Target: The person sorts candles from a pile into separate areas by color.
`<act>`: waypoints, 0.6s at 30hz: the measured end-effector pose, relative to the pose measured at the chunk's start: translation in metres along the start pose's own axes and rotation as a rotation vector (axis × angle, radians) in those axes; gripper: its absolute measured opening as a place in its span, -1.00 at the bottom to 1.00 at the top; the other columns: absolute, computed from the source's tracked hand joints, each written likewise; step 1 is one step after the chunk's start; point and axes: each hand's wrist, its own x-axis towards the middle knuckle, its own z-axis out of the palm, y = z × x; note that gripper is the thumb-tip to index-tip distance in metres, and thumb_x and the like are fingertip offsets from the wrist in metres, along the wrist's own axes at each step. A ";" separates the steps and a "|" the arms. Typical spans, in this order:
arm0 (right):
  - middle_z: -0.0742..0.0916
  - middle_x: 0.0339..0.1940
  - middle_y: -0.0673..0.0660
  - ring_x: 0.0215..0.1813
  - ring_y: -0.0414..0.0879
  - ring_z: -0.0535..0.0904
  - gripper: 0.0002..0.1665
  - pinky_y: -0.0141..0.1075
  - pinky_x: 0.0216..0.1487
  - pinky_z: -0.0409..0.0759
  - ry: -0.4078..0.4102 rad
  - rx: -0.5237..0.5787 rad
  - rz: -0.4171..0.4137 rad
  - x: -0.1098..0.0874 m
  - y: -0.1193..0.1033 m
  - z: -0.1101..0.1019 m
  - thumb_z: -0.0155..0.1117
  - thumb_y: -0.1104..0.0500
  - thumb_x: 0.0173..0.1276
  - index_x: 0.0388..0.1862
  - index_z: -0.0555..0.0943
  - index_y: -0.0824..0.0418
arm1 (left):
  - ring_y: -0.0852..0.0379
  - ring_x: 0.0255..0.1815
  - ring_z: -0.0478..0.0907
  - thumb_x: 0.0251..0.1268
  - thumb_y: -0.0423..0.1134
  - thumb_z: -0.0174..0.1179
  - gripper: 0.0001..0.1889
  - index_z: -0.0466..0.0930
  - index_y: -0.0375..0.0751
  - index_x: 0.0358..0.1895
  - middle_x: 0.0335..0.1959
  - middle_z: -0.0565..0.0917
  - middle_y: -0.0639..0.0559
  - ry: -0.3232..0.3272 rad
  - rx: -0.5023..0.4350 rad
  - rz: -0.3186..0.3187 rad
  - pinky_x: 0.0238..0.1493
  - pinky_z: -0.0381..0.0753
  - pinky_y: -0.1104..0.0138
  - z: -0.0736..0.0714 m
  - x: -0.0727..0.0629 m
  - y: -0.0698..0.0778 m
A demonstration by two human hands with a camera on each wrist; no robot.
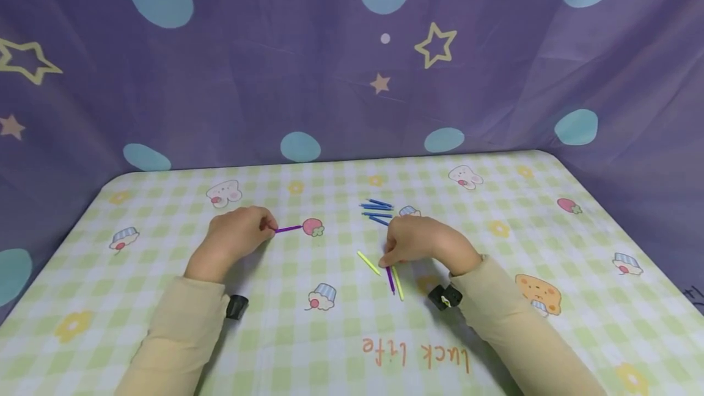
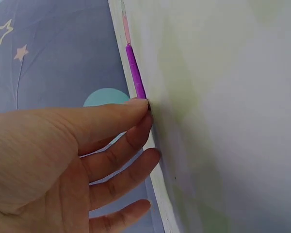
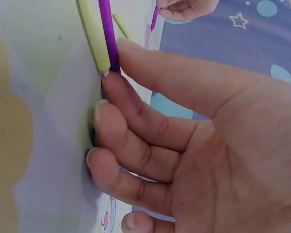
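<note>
My left hand [image 1: 240, 232] pinches one end of a thin purple candle [image 1: 288, 229] between thumb and index finger. The candle points right, low over the cloth, toward a printed strawberry. In the left wrist view the same purple candle [image 2: 136, 73] sticks out past the thumb. My right hand [image 1: 415, 240] holds a second purple candle [image 1: 391, 281] by its far end with thumb and index finger. One yellow candle [image 1: 398, 284] lies right alongside it; another yellow candle [image 1: 368, 263] lies slanted to the left. In the right wrist view a yellow candle's white wick [image 3: 105, 74] shows by the index fingertip.
Several blue candles [image 1: 376, 206] lie in a loose group beyond the right hand, one partly hidden by it. A green-checked tablecloth [image 1: 264, 347] with printed pictures covers the table. Behind its far edge hangs a purple curtain [image 1: 308, 78]. Each wrist carries a small black camera [image 1: 237, 307].
</note>
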 end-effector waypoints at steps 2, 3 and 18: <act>0.44 -0.82 -0.12 -0.67 -0.24 0.14 -0.62 -0.35 -0.52 0.13 -0.009 0.009 0.002 0.000 -0.001 -0.001 0.45 -0.02 0.27 -0.71 0.67 0.06 | 0.04 -0.24 0.53 0.34 -0.22 0.26 -0.95 0.70 -0.04 -0.24 -0.30 0.65 0.08 -0.001 -0.001 -0.003 -0.16 0.43 -0.05 0.000 0.001 0.001; 0.46 -0.82 -0.11 -0.67 -0.24 0.15 -0.63 -0.35 -0.52 0.14 -0.012 0.011 0.004 0.000 -0.001 -0.001 0.45 -0.02 0.27 -0.70 0.68 0.05 | 0.04 -0.25 0.52 0.34 -0.21 0.26 -0.96 0.70 -0.04 -0.25 -0.31 0.65 0.09 -0.005 -0.002 -0.007 -0.17 0.43 -0.05 0.000 0.001 0.001; 0.56 -0.81 -0.04 -0.68 -0.22 0.18 -0.62 -0.34 -0.53 0.14 0.008 0.011 0.072 0.003 -0.005 0.002 0.49 -0.01 0.18 -0.75 0.66 0.09 | 0.04 -0.34 0.52 0.28 -0.22 0.21 -0.89 0.66 -0.03 -0.41 -0.40 0.64 0.07 -0.010 0.034 -0.057 -0.17 0.43 -0.08 0.000 -0.002 0.008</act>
